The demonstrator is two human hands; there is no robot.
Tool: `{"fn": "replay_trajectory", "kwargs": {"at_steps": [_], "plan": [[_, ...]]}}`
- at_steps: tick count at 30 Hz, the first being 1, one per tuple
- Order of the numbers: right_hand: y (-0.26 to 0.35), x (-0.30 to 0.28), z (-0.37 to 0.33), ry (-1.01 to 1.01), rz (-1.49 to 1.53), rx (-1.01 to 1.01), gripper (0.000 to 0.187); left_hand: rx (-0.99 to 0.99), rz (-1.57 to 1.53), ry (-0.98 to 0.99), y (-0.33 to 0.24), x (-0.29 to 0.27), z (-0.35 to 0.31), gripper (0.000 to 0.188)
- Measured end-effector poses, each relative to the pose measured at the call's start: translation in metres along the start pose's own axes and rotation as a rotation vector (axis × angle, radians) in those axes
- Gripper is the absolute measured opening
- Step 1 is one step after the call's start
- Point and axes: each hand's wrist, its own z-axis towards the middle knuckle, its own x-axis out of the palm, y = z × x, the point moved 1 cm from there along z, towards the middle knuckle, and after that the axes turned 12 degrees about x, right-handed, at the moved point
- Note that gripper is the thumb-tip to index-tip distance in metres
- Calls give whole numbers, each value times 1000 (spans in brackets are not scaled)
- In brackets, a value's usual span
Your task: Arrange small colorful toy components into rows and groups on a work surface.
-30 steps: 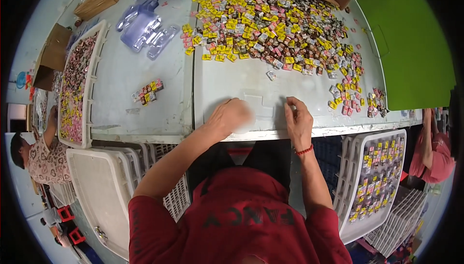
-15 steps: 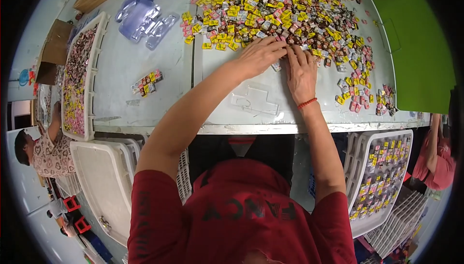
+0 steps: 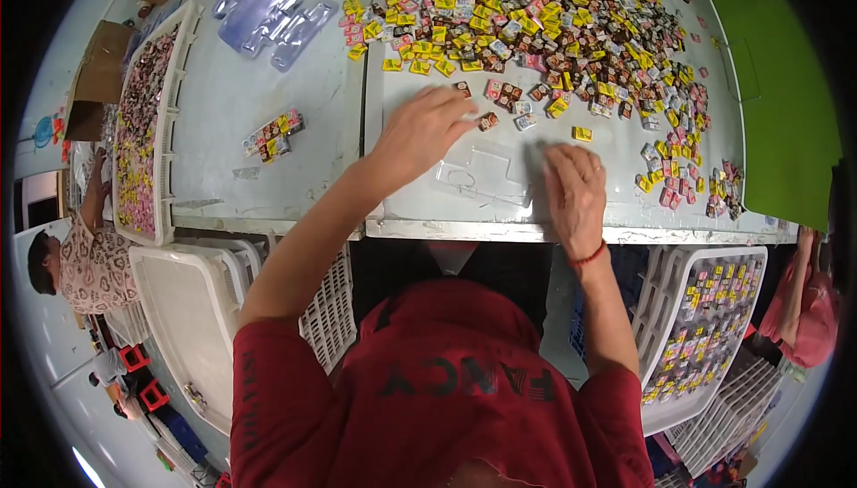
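A thin clear plastic insert [image 3: 494, 165] lies on the table between my hands. On its upper left is my left hand [image 3: 424, 135], open, its fingers loosely bent and apart beside a small brown wrapped block [image 3: 487, 121]. My right hand [image 3: 578, 186], with a red bracelet at the wrist, hovers at the insert's right edge. Its fingers are bent and close together, their tips blurred, so any hold is hidden. Just beyond lie a yellow block [image 3: 582, 133], a white block [image 3: 525, 122] and a few pink and brown ones [image 3: 503, 93].
A wide heap of small wrapped blocks [image 3: 536, 24] covers the far table. Stacked clear plastic inserts [image 3: 272, 19] and a filled insert [image 3: 274, 136] lie left. White crates [image 3: 183, 309] stand below the edge; a tray of filled inserts [image 3: 705, 327] leans right. Co-workers [image 3: 94, 274] are at both sides.
Both hands have drawn back from the heap and parted, the left to the left and the right down toward me. A few loose blocks now show between them.
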Motion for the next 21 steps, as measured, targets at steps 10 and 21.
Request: {"fn": "replay_trajectory", "kwargs": {"at_steps": [10, 21], "plan": [[29, 12, -17, 200, 75, 178, 28, -316, -123, 140, -25, -5, -53, 23], [31, 36, 23, 266, 52, -100, 34, -250, -62, 152, -29, 8, -23, 38]]}}
